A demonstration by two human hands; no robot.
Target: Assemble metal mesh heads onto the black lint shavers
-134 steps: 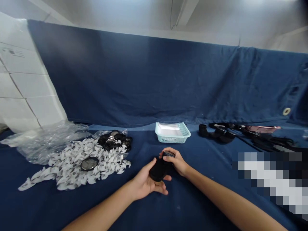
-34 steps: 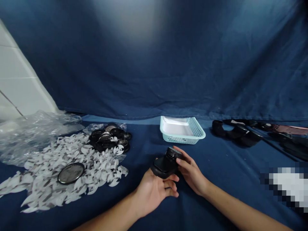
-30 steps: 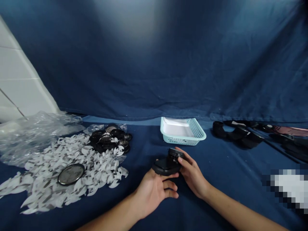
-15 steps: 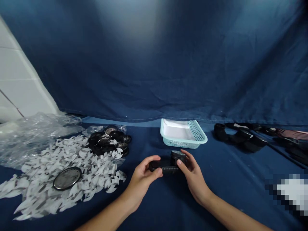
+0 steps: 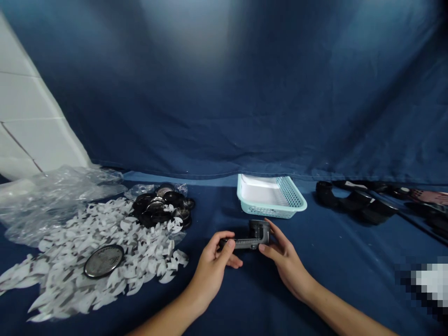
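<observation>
Both my hands hold one small black device (image 5: 249,237) just above the blue cloth (image 5: 224,298), a flat body with a round cap at its right end. My left hand (image 5: 214,268) pinches the left end between thumb and fingers. My right hand (image 5: 283,261) grips the right end, fingers curled by the round cap. The device lies level, side on to me.
A pale blue basket (image 5: 271,196) stands just behind the device. At the left lie a pile of black round parts (image 5: 163,209), several white paper slips (image 5: 105,242), a round mesh disc (image 5: 103,261) and clear plastic wrap (image 5: 52,196). Black devices (image 5: 353,203) lie at the right.
The device has turned from tilted on my open left palm to level. My left hand went from cupping it underneath to pinching its left end. My view shifted slightly.
</observation>
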